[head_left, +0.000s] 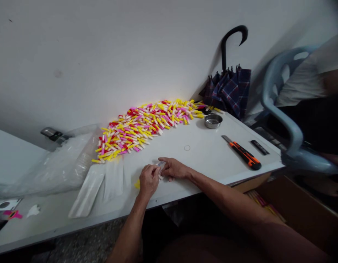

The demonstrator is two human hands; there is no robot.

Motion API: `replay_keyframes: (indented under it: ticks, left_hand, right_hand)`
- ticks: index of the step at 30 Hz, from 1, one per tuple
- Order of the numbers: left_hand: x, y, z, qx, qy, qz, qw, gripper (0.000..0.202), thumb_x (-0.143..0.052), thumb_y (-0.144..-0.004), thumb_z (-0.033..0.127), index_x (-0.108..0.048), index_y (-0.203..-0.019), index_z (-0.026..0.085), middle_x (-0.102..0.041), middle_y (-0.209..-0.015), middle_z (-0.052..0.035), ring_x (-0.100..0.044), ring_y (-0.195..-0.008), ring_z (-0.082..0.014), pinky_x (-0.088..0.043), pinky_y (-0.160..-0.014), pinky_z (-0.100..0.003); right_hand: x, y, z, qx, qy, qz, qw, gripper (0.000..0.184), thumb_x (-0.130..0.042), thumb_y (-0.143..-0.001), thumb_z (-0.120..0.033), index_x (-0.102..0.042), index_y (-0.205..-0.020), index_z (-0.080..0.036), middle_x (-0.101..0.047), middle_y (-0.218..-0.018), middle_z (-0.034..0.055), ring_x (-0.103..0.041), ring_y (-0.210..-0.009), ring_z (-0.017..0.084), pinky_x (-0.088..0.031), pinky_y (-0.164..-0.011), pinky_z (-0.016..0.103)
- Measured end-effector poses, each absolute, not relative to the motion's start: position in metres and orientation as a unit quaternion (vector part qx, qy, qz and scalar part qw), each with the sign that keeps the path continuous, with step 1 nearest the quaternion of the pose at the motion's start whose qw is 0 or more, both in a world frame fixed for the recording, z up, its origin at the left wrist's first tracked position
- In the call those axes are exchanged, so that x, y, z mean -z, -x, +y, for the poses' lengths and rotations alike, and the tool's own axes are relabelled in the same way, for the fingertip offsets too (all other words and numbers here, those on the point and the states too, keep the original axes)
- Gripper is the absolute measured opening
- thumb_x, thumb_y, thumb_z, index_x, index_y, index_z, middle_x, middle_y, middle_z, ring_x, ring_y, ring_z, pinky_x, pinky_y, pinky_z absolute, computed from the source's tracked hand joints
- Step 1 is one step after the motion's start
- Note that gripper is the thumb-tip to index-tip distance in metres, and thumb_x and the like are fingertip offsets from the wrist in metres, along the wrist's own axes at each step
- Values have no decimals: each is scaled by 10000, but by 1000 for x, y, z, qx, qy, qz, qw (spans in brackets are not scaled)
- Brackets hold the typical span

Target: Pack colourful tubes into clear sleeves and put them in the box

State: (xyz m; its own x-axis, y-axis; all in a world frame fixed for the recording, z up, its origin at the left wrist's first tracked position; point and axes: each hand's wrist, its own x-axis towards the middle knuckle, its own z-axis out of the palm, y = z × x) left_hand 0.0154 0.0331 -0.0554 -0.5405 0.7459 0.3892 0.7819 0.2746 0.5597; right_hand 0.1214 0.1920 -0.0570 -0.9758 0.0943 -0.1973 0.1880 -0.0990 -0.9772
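Close to the table's front edge, my left hand [149,179] is closed, its fingertips pinching a small piece of clear plastic [160,165], perhaps a bag. My right hand [175,168] meets it from the other side, fingers curled around the same plastic with the index finger lying along the top. What the plastic contains is hidden by my fingers. Something yellow [137,183] shows beside my left hand, partly covered. Behind both hands spreads a big pile of small yellow, red, pink and white tubes [147,124]. Stacks of flat clear plastic sleeves [113,180] lie to the left.
A large clear plastic bag [76,157] slumps at left. To the right are a round metal dish [213,121], an orange-black utility knife [241,152], a black blade case [260,147] and a rubber band [187,148]. A folded umbrella [230,87] leans behind; a person sits in a blue-grey chair [278,109].
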Motion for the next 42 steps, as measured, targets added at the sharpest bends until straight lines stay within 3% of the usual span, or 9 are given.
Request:
replay_keyframes:
  ticks: [5,15,20,24,27,29,33,36,42]
  left_hand:
    - [57,-9,34,363,467,-806,27,227,-537,-981,338,-642,-814,224,-633,-800,-24,-587,-803,-193,-421,-736,-313]
    - [64,-10,39,360,480,-800,23,209,-538,-964,281,-629,-785,223,-625,-774,-22,-587,-789,-191,-436,-741,-312]
    - [62,-5,37,375,464,-802,18,215,-538,-965,303,-634,-791,219,-636,-794,-21,-594,-796,-188,-439,-751,-313]
    - [63,-1,32,402,429,-809,12,209,-546,-963,335,-652,-827,217,-647,-828,-25,-609,-821,-190,-452,-761,-312]
    - [64,-1,31,377,431,-820,-2,211,-558,-959,336,-656,-814,218,-645,-815,-19,-609,-810,-188,-451,-753,-311]
    - [64,-2,32,359,433,-827,-7,177,-611,-929,342,-668,-814,220,-648,-808,-14,-607,-802,-188,-449,-746,-310]
    - [65,-2,33,356,425,-832,-21,126,-648,-897,319,-725,-837,240,-656,-804,-12,-616,-810,-191,-452,-742,-309]
    - [65,-3,32,400,411,-819,-26,190,-606,-928,335,-734,-824,241,-655,-808,-18,-617,-807,-187,-467,-754,-312]
    - [63,-5,30,455,403,-794,-29,221,-590,-939,343,-723,-807,224,-669,-823,-29,-625,-821,-185,-486,-762,-310]
  right_hand:
    - [58,-116,191,722,-120,681,-16,804,-698,-808,-184,-398,-1551,-120,-733,-814,11,-579,-434,95,-411,-409,191]
    - [66,-119,186,735,-122,667,22,848,-663,-840,-178,-307,-1610,-192,-729,-815,-18,-610,-447,92,-421,-427,175]
    - [61,-115,191,742,-89,662,54,837,-671,-861,-205,-292,-1608,-193,-758,-957,31,-628,-460,94,-459,-421,184]
    - [60,-107,205,729,-86,676,65,652,-716,-854,-252,-485,-1459,-171,-743,-876,23,-637,-466,108,-470,-426,188]
    - [62,-94,227,676,-132,725,-9,403,-671,-892,-247,-606,-1275,-141,-678,-694,-16,-607,-456,107,-457,-444,185]
    - [60,-80,247,595,-185,778,-83,291,-614,-945,-278,-642,-1203,-147,-677,-684,-4,-620,-498,114,-470,-489,194]
    - [50,-42,283,428,-287,840,-171,268,-608,-963,-321,-671,-1167,-159,-745,-979,84,-705,-826,179,-525,-728,255]
    - [46,-12,299,381,-312,851,-181,318,-644,-935,-333,-663,-1202,-161,-707,-1182,128,-647,-1084,252,-496,-895,324]
    - [44,28,314,311,-318,878,-175,487,-596,-960,-382,-546,-1400,-179,-567,-1406,178,-558,-1226,305,-461,-960,371]
